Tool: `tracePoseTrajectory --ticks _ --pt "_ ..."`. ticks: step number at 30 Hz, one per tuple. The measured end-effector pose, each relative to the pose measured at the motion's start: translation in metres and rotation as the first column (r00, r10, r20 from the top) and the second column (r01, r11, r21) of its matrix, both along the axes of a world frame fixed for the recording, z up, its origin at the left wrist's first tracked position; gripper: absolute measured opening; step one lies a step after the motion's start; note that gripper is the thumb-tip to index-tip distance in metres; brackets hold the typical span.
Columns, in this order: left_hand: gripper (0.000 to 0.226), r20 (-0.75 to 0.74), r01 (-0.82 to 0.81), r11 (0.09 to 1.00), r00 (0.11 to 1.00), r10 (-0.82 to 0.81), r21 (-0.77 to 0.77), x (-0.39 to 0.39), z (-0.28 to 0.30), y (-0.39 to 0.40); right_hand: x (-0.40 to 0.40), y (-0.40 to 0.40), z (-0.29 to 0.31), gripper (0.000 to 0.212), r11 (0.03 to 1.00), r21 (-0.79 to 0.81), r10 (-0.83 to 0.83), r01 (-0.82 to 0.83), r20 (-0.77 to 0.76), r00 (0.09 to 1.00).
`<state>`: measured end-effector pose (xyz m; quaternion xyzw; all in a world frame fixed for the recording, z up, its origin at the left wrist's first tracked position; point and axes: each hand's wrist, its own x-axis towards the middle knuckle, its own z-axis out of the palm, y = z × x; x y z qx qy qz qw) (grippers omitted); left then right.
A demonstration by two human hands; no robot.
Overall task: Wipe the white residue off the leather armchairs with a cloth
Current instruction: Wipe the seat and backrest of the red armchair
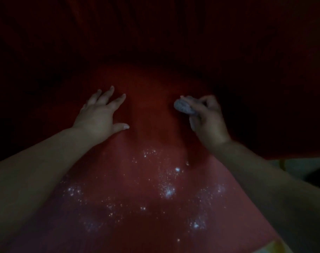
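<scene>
One cloth (183,106), balled in the right hand (208,119)'s curled fingers (197,105); left hand (99,114) rests splayed on one armchair (150,99), white residue (168,192) nearer.

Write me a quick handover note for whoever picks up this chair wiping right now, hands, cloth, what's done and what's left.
Left hand: open, fingers spread flat on the red seat.
Right hand: grips the balled-up grey cloth, at the back of the seat.
White residue: speckled across the front half of the seat, nearer the camera than both hands.
Done: no residue shows on the back part.
Left: wipe the front patches. Lighting is dim; check for missed spots.
</scene>
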<state>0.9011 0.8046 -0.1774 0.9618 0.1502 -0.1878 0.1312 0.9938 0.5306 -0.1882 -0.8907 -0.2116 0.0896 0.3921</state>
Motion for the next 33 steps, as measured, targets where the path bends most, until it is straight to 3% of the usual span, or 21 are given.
tracePoseTrajectory --ticks 4,5,8,9,12,16,20,22,23,26,28,30,33 --pt "0.092 0.028 -0.006 1.000 1.000 0.006 0.005 -0.003 -0.005 -0.001 -0.038 -0.012 -0.009 0.027 0.981 -0.169 0.099 -0.090 0.046 0.994" --pt "0.092 0.029 -0.005 1.000 1.000 0.005 0.007 -0.004 -0.004 -0.002 -0.056 -0.018 -0.006 0.036 0.971 -0.222 0.116 -0.093 0.093 0.989" --pt "0.089 0.031 -0.001 1.000 1.000 0.001 0.007 -0.005 -0.003 -0.004 -0.096 -0.033 0.002 0.056 0.975 -0.146 0.163 -0.165 -0.027 0.986" --pt "0.088 0.027 -0.001 1.000 1.000 0.001 0.005 -0.005 -0.001 -0.004 -0.097 -0.033 0.009 0.053 0.969 -0.148 0.196 -0.199 -0.038 0.980" --pt "0.086 0.000 0.008 1.000 1.000 -0.008 -0.011 -0.004 0.003 -0.004 -0.066 -0.025 0.017 0.009 0.992 -0.104 0.077 -0.072 0.039 0.996" --pt "0.086 0.010 0.046 0.999 0.999 -0.046 -0.011 -0.008 0.003 -0.005 -0.033 -0.011 0.005 0.040 0.985 -0.174 0.002 0.008 0.058 0.998" --pt "0.080 0.026 0.064 0.997 0.998 -0.064 -0.029 -0.015 0.004 -0.007 -0.096 -0.025 -0.001 0.037 0.963 -0.183 0.222 -0.201 0.106 0.969" --pt "0.077 0.024 0.066 0.997 0.998 -0.065 -0.039 -0.018 0.008 -0.006 -0.108 -0.032 0.006 0.025 0.937 -0.217 0.306 -0.272 0.137 0.942" --pt "0.076 0.021 0.072 0.997 0.997 -0.072 -0.037 -0.020 0.011 -0.004 -0.104 -0.028 0.011 0.017 0.950 -0.191 0.275 -0.245 0.153 0.949" --pt "0.072 0.046 0.064 0.998 0.997 -0.063 -0.021 -0.024 0.018 0.005 -0.065 0.002 0.014 0.025 0.977 -0.064 0.208 -0.202 0.090 0.974" --pt "0.069 0.084 0.012 1.000 0.996 -0.011 -0.002 -0.031 0.020 0.015 -0.041 0.036 0.009 0.015 0.988 -0.074 0.144 -0.136 0.129 0.981" --pt "0.068 0.098 -0.056 0.998 0.994 0.054 0.020 -0.042 0.018 0.026 -0.040 0.066 0.004 0.011 0.991 -0.009 0.136 -0.135 0.058 0.989" --pt "0.066 0.070 -0.110 0.993 0.992 0.108 0.031 -0.063 0.016 0.038 -0.078 0.064 -0.005 0.025 0.968 -0.136 0.218 -0.209 0.053 0.974"
